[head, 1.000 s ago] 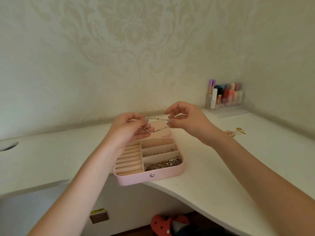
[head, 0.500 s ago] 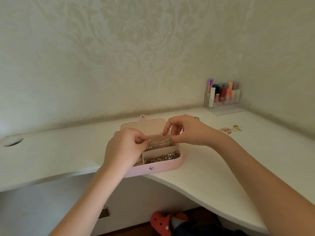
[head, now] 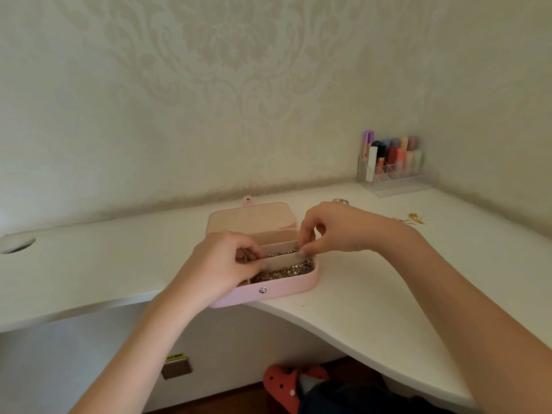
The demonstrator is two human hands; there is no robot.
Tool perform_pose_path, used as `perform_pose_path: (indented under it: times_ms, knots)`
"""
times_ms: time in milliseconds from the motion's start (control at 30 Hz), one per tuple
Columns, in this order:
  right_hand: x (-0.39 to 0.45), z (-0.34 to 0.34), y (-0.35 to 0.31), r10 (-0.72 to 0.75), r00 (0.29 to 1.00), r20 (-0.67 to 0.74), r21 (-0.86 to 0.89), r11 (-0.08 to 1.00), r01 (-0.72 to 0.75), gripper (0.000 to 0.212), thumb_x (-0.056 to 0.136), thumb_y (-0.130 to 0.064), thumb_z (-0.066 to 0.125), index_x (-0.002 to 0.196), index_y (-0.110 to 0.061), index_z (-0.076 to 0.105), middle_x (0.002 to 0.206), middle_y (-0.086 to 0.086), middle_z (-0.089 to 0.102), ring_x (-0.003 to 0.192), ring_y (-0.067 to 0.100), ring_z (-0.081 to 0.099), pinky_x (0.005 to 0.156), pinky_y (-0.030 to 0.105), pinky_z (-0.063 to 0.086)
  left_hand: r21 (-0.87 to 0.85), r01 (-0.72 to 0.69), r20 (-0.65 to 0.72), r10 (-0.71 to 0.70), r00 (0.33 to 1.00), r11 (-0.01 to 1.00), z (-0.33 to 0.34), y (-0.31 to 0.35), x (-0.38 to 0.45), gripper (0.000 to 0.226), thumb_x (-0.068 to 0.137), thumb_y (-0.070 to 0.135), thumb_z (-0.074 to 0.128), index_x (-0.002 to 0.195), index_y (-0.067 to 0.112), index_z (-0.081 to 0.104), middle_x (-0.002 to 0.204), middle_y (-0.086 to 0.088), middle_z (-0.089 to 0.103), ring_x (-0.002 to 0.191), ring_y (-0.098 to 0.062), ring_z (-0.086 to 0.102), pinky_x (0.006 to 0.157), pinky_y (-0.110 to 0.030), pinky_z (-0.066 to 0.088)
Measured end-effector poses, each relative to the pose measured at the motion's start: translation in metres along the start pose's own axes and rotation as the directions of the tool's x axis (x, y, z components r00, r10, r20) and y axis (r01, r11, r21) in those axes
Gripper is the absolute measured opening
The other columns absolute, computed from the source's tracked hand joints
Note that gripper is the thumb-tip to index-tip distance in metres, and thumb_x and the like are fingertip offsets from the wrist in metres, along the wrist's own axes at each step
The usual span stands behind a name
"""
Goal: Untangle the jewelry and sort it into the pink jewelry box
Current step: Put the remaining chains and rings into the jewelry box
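The pink jewelry box [head: 283,289] lies open at the front edge of the white desk, its lid [head: 254,218] flat behind it. A beaded chain [head: 282,252] stretches across the middle right compartment. My left hand [head: 221,267] pinches its left end over the box's left side, hiding the ring slots. My right hand [head: 331,231] pinches its right end at the box's right wall. The front compartment holds a heap of tangled chains [head: 283,271].
Gold jewelry pieces [head: 413,218] and a ring [head: 340,201] lie on the desk [head: 373,294] behind my right wrist. A clear organizer with lipsticks [head: 391,165] stands in the back right corner. A cable hole [head: 18,245] is at far left. Red shoes [head: 283,383] sit below.
Both hands came down from above the box, lowering the stretched chain into the middle compartment. The camera view tilted slightly too.
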State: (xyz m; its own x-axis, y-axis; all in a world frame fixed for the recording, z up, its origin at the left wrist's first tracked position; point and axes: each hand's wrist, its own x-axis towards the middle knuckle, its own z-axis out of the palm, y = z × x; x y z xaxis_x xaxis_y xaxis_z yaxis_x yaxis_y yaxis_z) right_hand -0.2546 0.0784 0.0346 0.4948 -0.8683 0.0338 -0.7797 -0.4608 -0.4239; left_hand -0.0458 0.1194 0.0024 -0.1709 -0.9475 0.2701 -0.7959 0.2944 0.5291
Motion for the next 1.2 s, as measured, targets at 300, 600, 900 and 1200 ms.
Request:
perform_pose_path:
  times_ms: [300, 600, 900, 1200]
  knots:
    - [0.000, 0.005, -0.006, 0.002, 1.000, 0.029, -0.075, 0.997, 0.000, 0.014, 0.080, -0.025, 0.071, 0.072, -0.019, 0.061, 0.079, -0.004, 0.056, 0.070, 0.013, 0.050, 0.063, 0.030, 0.045, -0.090, 0.007, -0.027, -0.009, 1.000, 0.996, 0.007, 0.001, 0.000, 0.021, 0.076, 0.008, 0.074, 0.068, 0.027, 0.067, 0.065, 0.015, 0.062, 0.061, 0.013, 0.053, 0.058, -0.003, 0.038]
    - [-0.002, 0.004, -0.006, -0.003, 0.999, 0.053, -0.046, 0.999, 0.006, 0.016, 0.080, -0.023, 0.071, 0.069, -0.019, 0.060, 0.072, -0.006, 0.054, 0.065, 0.010, 0.047, 0.059, 0.024, 0.038, -0.073, 0.030, -0.054, -0.034, 0.998, 0.997, 0.012, 0.000, -0.001, 0.014, 0.077, 0.011, 0.073, 0.071, 0.024, 0.069, 0.062, 0.016, 0.058, 0.058, 0.002, 0.049, 0.054, -0.008, 0.033]
    - [-0.001, 0.003, -0.003, -0.004, 0.998, 0.056, -0.040, 0.999, 0.006, 0.013, 0.081, -0.028, 0.071, 0.074, -0.019, 0.065, 0.064, -0.012, 0.051, 0.058, 0.004, 0.043, 0.055, 0.017, 0.033, -0.097, 0.038, -0.032, -0.041, 0.999, 0.995, 0.011, -0.001, 0.001, 0.016, 0.077, 0.011, 0.072, 0.070, 0.025, 0.068, 0.059, 0.016, 0.056, 0.051, 0.005, 0.049, 0.055, -0.010, 0.034]
    - [0.007, 0.011, 0.004, -0.030, 0.999, -0.012, -0.071, 0.997, 0.029, 0.015, 0.090, -0.035, 0.059, 0.083, -0.030, 0.072, 0.067, -0.013, 0.055, 0.059, 0.001, 0.046, 0.050, 0.012, 0.032, -0.134, 0.016, -0.032, -0.021, 0.999, 0.991, 0.010, -0.001, -0.002, 0.018, 0.078, 0.010, 0.072, 0.069, 0.024, 0.067, 0.059, 0.015, 0.057, 0.049, 0.009, 0.049, 0.050, -0.006, 0.035]
